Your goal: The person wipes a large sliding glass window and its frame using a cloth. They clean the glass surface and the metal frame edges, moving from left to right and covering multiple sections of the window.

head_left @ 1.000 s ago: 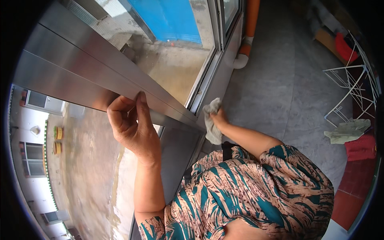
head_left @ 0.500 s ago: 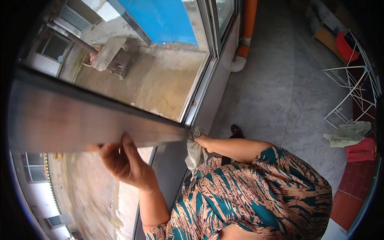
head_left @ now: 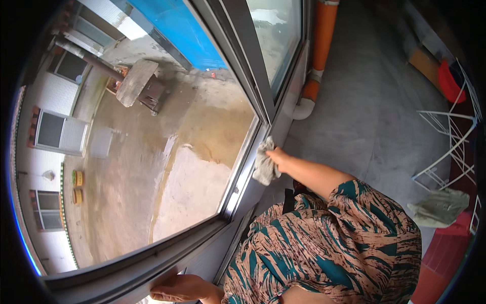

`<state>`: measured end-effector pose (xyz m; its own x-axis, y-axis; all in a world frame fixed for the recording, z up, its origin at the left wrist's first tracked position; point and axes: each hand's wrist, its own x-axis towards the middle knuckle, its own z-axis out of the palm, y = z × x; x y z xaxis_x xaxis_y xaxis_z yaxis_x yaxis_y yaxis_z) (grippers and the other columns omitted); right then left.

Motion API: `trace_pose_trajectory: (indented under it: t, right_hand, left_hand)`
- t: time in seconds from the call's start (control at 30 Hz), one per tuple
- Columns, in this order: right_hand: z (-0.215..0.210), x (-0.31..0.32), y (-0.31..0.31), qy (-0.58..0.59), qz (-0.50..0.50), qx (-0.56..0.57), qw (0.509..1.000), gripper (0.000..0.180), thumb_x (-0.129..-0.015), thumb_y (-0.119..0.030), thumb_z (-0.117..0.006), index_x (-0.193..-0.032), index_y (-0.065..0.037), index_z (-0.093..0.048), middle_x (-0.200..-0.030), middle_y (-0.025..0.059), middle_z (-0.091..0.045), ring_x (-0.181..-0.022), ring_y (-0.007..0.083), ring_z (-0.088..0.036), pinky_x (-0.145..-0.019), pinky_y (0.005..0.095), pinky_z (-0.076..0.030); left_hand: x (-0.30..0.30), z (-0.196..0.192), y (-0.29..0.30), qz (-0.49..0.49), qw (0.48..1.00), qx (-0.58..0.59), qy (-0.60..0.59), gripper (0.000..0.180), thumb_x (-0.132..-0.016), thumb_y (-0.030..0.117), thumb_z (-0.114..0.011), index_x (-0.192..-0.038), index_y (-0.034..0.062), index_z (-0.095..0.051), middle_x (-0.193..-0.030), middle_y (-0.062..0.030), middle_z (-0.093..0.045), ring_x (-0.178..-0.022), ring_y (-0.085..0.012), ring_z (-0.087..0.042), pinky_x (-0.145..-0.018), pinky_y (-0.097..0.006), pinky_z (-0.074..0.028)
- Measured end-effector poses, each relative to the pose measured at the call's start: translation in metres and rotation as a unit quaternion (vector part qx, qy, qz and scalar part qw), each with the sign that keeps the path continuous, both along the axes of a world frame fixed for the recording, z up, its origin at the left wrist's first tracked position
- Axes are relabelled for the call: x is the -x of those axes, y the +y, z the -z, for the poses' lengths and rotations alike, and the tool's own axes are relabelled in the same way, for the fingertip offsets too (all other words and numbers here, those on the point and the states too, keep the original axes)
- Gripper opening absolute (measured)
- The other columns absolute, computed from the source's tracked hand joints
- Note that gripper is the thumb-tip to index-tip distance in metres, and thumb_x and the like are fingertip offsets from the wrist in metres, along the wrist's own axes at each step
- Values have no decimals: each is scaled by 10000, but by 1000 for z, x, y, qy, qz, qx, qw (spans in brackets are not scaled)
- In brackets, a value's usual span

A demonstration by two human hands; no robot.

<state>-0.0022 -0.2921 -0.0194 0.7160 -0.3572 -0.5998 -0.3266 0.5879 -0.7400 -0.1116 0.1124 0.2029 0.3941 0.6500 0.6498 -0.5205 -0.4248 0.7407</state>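
Observation:
A crumpled grey cloth (head_left: 264, 164) is bunched in my right hand (head_left: 277, 155), whose fingers are closed round it. That hand is beside the lower rail of the window frame (head_left: 238, 185), at the middle of the view. At the lower edge my left hand (head_left: 186, 289) lies against the metal window sash (head_left: 126, 276), its fingers stretched out along it. Part of that hand is cut off from clear sight by the sash and the view's edge. Beyond the window opening lies a wet concrete yard (head_left: 136, 167).
An orange pipe (head_left: 324, 38) with a white elbow (head_left: 304, 109) runs beside the window wall. A white folding drying rack (head_left: 450, 131) stands at the right, with a grey-green cloth (head_left: 439, 206) near it. A red basin (head_left: 450, 83) is behind the rack.
The sash has slid toward the lower edge with my left hand, which has gone from pinching fingers to stretched ones. My right hand has moved up and right along the frame with the cloth.

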Motion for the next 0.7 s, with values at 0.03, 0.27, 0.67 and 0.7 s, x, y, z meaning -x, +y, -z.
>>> trace_pose_trajectory:
  t: [0.03,0.27,0.67,0.7]
  right_hand:
    - [-3,-4,-19,-21,8,13,1000,275,-907,-145,-584,-1125,23,-581,-1016,148,-651,-887,255,-672,-739,413,-566]
    - [-7,-6,-55,-18,11,250,968,362,-901,-126,-588,-1228,11,-517,-1085,136,-628,-910,227,-656,-771,367,-553]
    - [-170,25,-20,-315,109,259,907,373,-827,-66,-624,-1184,-11,-531,-1031,67,-594,-951,160,-567,-861,307,-463]
    - [-194,27,-18,-340,107,278,892,360,-825,-64,-625,-1169,-10,-534,-1020,64,-594,-945,156,-568,-857,306,-464]
  left_hand:
    - [3,7,6,-10,1000,19,0,432,-1054,407,-412,-1126,-3,-529,-943,-118,-595,-793,-169,-629,-654,-276,-567]
    - [10,25,23,-238,970,44,-11,448,-1041,418,-415,-1088,-14,-521,-946,-106,-564,-772,-155,-599,-609,-283,-571]
    - [-3,38,24,-175,977,70,-98,446,-1020,415,-482,-1148,-11,-455,-1047,-146,-550,-874,-184,-607,-716,-305,-591]
    - [-4,42,21,-174,978,63,-96,444,-1020,414,-484,-1146,-12,-458,-1045,-147,-551,-875,-187,-610,-714,-304,-590]
